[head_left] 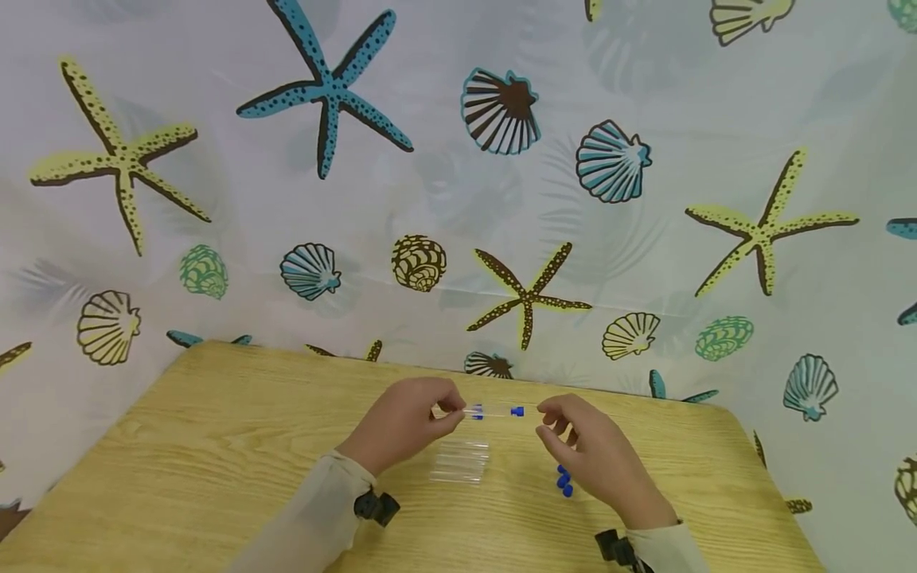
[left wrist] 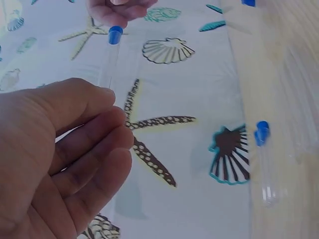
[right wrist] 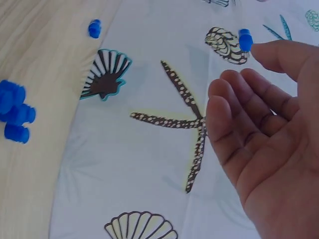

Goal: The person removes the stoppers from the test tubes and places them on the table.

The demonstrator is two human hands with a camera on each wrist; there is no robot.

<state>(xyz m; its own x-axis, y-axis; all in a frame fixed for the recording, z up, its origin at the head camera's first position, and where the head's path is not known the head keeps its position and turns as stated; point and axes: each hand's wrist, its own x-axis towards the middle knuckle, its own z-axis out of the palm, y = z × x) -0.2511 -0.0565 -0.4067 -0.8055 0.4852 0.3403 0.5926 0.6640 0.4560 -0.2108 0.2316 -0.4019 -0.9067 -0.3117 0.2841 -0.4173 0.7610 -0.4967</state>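
Between thumb and fingertips, my left hand (head_left: 408, 418) pinches a clear test tube (left wrist: 110, 62) near one end. A blue cap (head_left: 517, 411) sits on the tube's other end, pointing toward my right hand (head_left: 591, 446). That hand holds nothing; its fingers are loosely bent, with the fingertips just short of the cap. In the right wrist view, the held tube's cap (right wrist: 244, 40) shows beside the right thumb. Behind the held tube, a blue-capped tube (left wrist: 267, 174) lies on the table.
Several clear tubes without caps (head_left: 458, 463) lie side by side on the wooden table (head_left: 236, 430), in front of the left hand. A small heap of blue caps (right wrist: 17, 112) lies below the right hand. A cloth printed with shells and starfish (head_left: 430, 191) hangs behind the table.
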